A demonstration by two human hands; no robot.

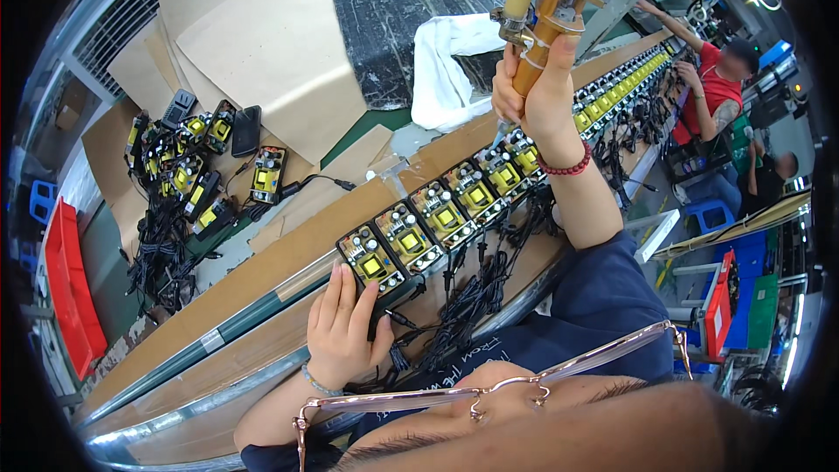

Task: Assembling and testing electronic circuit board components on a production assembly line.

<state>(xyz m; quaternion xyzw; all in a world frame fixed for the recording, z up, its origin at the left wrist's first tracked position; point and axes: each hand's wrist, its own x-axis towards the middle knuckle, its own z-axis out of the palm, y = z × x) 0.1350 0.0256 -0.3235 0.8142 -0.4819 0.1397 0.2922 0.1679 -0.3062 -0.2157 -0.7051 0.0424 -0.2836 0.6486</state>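
A long row of open power adapters, with bare circuit boards and yellow transformers showing, runs from the middle to the far right. My left hand [343,325] lies with outstretched fingers against the near end of the closest adapter [370,260]. Raised over the row, my right hand [544,87] is wrapped round an orange glue dispenser [536,70]. Its thin nozzle [500,135] points down at an adapter board [504,177] farther along. Whether the tip touches the board, I cannot tell. Black cables [472,301] hang bunched along the row's near side.
On the left, a pile of loose adapters [183,170] with tangled cords lies on brown cardboard [262,52]. A red tray [72,288] stands at far left. White cloth [446,79] lies behind the row. At far right, a person in red [718,87] reaches toward the row.
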